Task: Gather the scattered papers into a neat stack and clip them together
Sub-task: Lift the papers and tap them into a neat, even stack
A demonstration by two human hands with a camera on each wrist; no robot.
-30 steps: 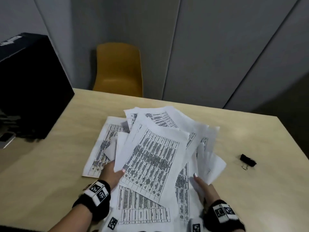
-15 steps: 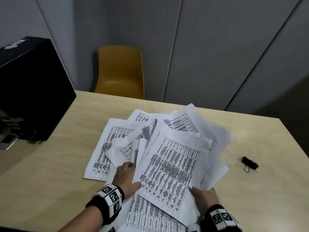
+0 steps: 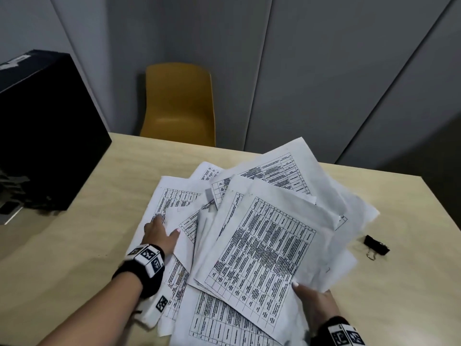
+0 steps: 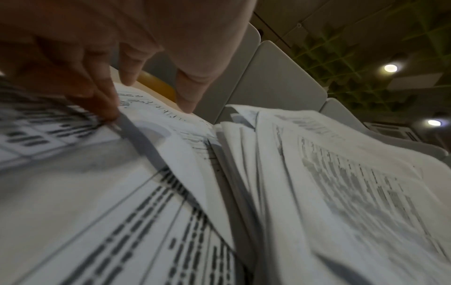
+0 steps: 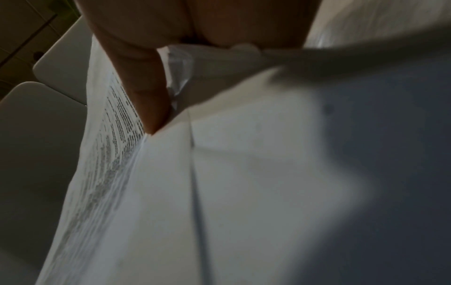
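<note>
Several white printed sheets lie fanned in a loose pile of papers (image 3: 262, 236) on the wooden table (image 3: 74, 245). My right hand (image 3: 314, 303) grips a raised bunch of sheets at its near edge, thumb on top; in the right wrist view the thumb (image 5: 144, 92) presses on the papers (image 5: 219, 173). My left hand (image 3: 161, 233) lies flat with straight fingers on the sheets at the pile's left; in the left wrist view its fingertips (image 4: 107, 108) touch the papers (image 4: 171, 192). A black binder clip (image 3: 376, 247) lies on the table to the right of the pile.
A black box (image 3: 42, 131) stands at the table's left edge. A yellow chair (image 3: 179, 103) sits behind the far edge, before grey wall panels. Bare table surface shows left of the pile and around the clip.
My right hand has lifted its bunch of sheets up and to the right. My left hand has slid forward and left onto the flat sheets.
</note>
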